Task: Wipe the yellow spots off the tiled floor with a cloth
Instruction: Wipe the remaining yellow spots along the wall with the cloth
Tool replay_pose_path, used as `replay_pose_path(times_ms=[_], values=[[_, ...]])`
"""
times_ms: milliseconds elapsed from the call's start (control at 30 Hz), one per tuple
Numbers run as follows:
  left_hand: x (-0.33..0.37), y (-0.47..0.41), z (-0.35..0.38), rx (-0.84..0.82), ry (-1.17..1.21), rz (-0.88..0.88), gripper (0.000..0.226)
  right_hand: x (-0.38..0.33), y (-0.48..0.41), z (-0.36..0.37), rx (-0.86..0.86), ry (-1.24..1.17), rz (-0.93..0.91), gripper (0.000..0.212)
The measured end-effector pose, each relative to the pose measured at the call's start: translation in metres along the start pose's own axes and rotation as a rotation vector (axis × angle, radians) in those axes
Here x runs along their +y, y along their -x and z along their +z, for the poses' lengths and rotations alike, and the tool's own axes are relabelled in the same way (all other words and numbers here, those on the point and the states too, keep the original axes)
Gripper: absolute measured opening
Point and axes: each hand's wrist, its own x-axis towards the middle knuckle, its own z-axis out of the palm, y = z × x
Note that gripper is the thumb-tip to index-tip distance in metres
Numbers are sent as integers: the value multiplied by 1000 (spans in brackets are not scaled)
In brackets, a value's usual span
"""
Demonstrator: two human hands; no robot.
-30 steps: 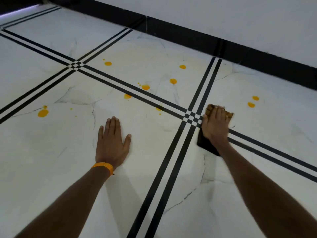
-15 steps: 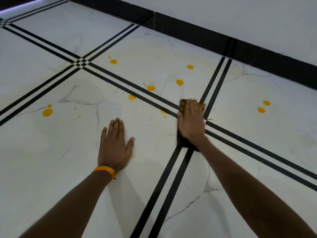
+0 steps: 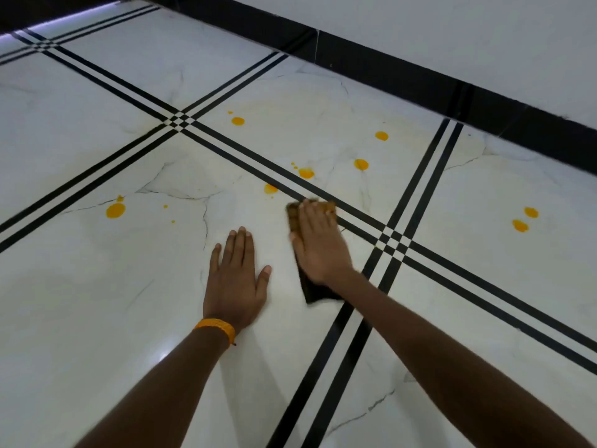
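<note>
Since the cloth [image 3: 315, 292] looks soft, light and limp, flat pressure over its middle is judged better than a pinch. In the head view it is pinned to the tiled floor [image 3: 97, 286] under the right hand [image 3: 318, 244], fingers straight, near a yellow spot [image 3: 270, 188]. The left hand [image 3: 237, 279] is laid flat beside it, fingers extended, nothing held.

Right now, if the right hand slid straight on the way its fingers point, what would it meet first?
The right hand, pressing the cloth, would cross the black stripes at once, then probably meet the yellow spot just beyond them.
</note>
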Motion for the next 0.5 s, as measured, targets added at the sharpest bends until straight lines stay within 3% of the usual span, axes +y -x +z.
replay_pose_path(times_ms=[67, 100, 233, 300, 400, 500], values=[[1, 0, 0, 1, 13, 2, 76, 19, 32, -4, -63, -1, -224, 69], [0, 0, -1, 0, 23, 2, 76, 38, 35, -7, -48, 10, -227, 70], [1, 0, 0, -4, 19, -2, 77, 87, -12, -12, 80, 65, 313, 72], [2, -2, 0, -10, 19, 5, 76, 59, -40, -8, 95, 42, 434, 70], [1, 0, -2, 0, 9, 4, 77, -1, -27, 3, 52, 30, 134, 70], [1, 1, -3, -11, 3, 5, 78, -1, 37, 1, -65, 10, -254, 68]])
